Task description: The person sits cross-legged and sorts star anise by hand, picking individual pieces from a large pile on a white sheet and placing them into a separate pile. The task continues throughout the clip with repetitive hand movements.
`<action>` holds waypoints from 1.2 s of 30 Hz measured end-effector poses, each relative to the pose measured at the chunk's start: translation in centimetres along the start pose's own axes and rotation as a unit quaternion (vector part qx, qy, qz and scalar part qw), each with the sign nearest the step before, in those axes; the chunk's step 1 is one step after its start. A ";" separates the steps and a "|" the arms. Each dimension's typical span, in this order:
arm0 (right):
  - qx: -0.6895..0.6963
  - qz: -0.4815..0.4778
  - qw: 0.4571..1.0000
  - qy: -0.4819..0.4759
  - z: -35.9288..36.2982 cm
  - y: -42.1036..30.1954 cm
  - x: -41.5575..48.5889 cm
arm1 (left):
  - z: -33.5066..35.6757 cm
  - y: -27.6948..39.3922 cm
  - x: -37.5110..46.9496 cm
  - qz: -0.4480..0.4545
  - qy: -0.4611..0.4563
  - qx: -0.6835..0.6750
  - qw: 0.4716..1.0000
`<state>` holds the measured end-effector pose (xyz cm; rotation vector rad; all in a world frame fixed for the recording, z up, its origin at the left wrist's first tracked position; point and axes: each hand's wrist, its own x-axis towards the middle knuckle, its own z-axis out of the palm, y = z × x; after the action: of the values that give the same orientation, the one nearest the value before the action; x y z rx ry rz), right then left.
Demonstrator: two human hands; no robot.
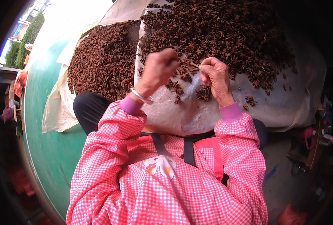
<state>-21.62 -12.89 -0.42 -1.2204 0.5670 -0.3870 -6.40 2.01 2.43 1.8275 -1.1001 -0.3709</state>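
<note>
Just above the near edge of a large pile of dried star anise (220,31), my two hands are raised. My left hand (162,66), blurred, has its fingers curled; a dark bit shows at its fingertips, too unclear to name. A metal bangle (141,96) circles that wrist. My right hand (215,76) pinches a short pale stem (195,65) between thumb and forefinger. Between and below the hands, loose star anise (204,93) lie on a whitish plastic sheet (166,112). A few more pieces (249,98) lie right of my right hand.
A second, denser heap of star anise (104,56) lies at the left on another pale sheet (58,112), over a green surface (46,146). My knees are at the near edge of the sheet. Assorted items stand on a wooden shelf (315,149) at the right.
</note>
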 end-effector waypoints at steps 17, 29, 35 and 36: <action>-0.498 -0.186 0.847 -0.008 1.5 4.9 1.3 | 2.0 -3.3 -2.6 0.074 -0.018 0.147 0.986; -0.386 -0.248 0.888 0.024 2.4 4.3 0.3 | 1.8 -1.3 -2.4 0.062 -0.100 0.072 0.990; 0.082 -0.057 0.994 -0.045 2.1 0.7 -0.1 | 0.3 -1.1 -0.3 -0.172 -0.121 -0.422 0.882; 0.169 -0.036 0.981 -0.083 1.7 0.1 -0.2 | -0.1 -1.3 0.0 -0.176 -0.027 -0.366 0.913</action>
<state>-20.79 -11.44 -0.02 -0.9356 0.2981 -0.4194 -5.63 2.24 1.44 1.3199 -0.5331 -0.9152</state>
